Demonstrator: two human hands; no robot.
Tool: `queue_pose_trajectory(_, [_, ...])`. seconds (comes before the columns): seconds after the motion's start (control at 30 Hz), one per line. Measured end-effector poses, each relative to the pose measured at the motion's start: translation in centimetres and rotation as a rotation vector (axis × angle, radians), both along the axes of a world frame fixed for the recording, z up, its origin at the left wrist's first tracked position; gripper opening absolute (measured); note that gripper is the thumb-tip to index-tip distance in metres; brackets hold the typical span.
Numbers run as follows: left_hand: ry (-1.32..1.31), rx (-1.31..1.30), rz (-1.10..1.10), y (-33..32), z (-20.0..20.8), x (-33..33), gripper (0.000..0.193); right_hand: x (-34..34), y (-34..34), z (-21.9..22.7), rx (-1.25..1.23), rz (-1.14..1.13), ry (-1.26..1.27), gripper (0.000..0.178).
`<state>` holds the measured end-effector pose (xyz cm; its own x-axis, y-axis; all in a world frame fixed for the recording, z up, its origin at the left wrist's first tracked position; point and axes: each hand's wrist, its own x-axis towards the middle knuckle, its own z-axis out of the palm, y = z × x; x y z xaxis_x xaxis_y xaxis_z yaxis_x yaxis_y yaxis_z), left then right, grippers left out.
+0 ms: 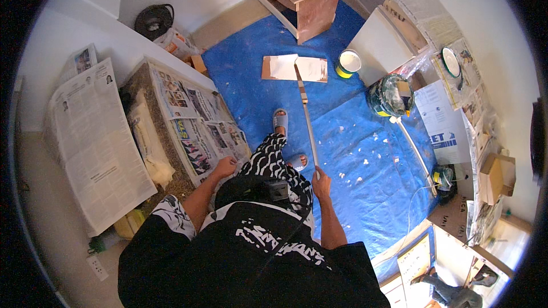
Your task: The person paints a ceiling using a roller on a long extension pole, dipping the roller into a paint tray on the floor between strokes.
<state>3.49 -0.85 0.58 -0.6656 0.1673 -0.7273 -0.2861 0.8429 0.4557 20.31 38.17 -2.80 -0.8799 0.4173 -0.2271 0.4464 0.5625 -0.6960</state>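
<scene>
My right hand point(321, 185) is wrapped round the lower end of a long pale pole point(310, 128). A brush with a darker handle point(300, 82) appears to be fixed to its far end. The brush tip meets a flat brown board point(266, 69) on the floor, mostly covered in white paint. Near my left knee, my left hand point(225, 166) is loosely curled, with nothing visible in it, beside newspaper-covered boxes. An open tub of white paint point(349, 61) stands just right of the board.
Blue sheeting point(348, 131) with pale flecks covers the floor. A wooden cabinet point(314, 14) stands at the far side. On the right are a dark paint-smeared bucket point(383, 100), a thin stick point(416, 151) and leaning panels point(381, 40). Newspaper point(194, 100) covers a surface on the left.
</scene>
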Motion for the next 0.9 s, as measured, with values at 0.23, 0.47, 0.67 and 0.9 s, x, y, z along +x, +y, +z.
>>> queue_pose_trajectory(0.23, [-0.008, -0.037, 0.059, -2.6, -1.1, -0.2, 0.036, 0.7, -1.0, 0.2, -0.136, -0.04, -0.048, 0.032])
queue_pose_trajectory(0.47, [-0.035, -0.026, -0.003, 0.1, 0.5, -0.7, 0.035, 7.6, -1.6, 2.9, -0.186, -0.095, -0.186, 0.032])
queue_pose_trajectory(0.67, [0.025, 0.047, -0.075, 0.6, -2.2, -0.9, 0.033, 12.2, -2.2, 5.3, -0.099, -0.081, -0.12, 0.032])
queue_pose_trajectory(0.9, [0.015, -0.017, -0.093, 1.5, -0.9, -0.6, 0.036, 10.7, -2.0, 5.6, -0.133, -0.155, -0.178, 0.03])
